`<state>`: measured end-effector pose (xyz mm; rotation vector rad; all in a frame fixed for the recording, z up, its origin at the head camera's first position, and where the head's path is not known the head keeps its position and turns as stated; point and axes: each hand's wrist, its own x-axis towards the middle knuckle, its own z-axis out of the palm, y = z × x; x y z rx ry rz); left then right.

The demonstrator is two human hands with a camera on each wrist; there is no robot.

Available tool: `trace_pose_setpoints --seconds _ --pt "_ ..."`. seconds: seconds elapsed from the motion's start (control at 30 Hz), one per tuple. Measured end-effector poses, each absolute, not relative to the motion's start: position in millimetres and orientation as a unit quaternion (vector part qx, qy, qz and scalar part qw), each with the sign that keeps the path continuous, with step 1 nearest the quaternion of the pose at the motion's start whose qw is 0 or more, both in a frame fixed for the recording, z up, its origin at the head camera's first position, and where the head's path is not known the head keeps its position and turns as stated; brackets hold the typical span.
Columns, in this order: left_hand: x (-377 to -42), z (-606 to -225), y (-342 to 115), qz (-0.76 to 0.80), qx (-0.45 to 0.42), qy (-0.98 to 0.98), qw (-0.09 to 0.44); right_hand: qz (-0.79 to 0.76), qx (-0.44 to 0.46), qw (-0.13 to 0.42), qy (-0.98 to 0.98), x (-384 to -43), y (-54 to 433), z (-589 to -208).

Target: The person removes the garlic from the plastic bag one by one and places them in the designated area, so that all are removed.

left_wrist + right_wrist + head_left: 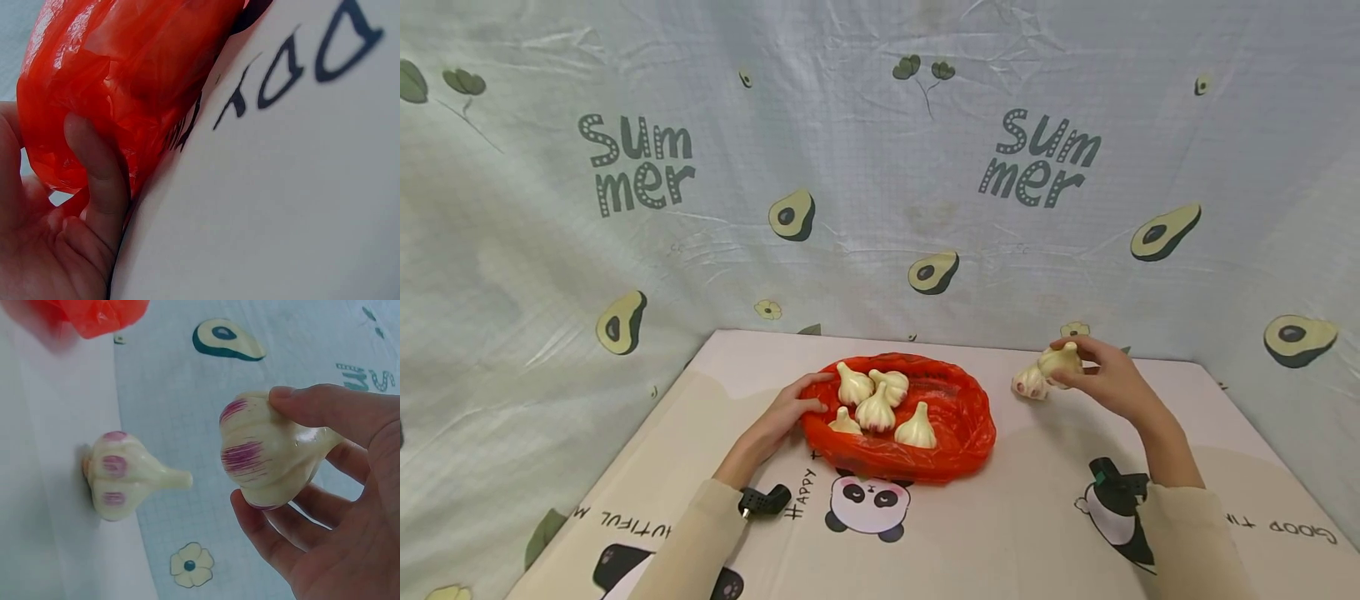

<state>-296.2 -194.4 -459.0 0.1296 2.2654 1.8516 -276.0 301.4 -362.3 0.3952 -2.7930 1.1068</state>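
In the head view a red plastic bag (976,433) lies spread like a shallow bowl, its rim rolled down. Several garlic bulbs (877,410) are grouped inside, mostly in its left half. My left hand (786,412) grips the bag's left rim; the left wrist view has the thumb against the outside of the red plastic (144,75). To the right, my right hand (1105,379) holds a garlic bulb (269,450) between thumb and fingers, off the table. Another garlic bulb (122,475) stands upright on the table beside it, stem up.
The white table (985,533) has printed pandas and lettering. Behind it hangs a pale cloth (850,167) with avocado prints, and similar cloth closes in both sides. Black wrist cameras (765,500) sit at both sleeve cuffs.
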Motion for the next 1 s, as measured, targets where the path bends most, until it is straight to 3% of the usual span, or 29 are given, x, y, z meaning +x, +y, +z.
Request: trace_pose_setpoints --seconds 0.5,1.0 --pt "-295.7 -459.3 -194.4 0.63 0.041 0.768 0.107 0.372 0.121 0.087 -0.916 -277.9 325.5 -369.9" --pt "-297.1 -460.7 -194.8 0.63 0.042 0.768 0.108 0.38 0.09 0.07 -0.918 -286.7 337.9 -391.4"
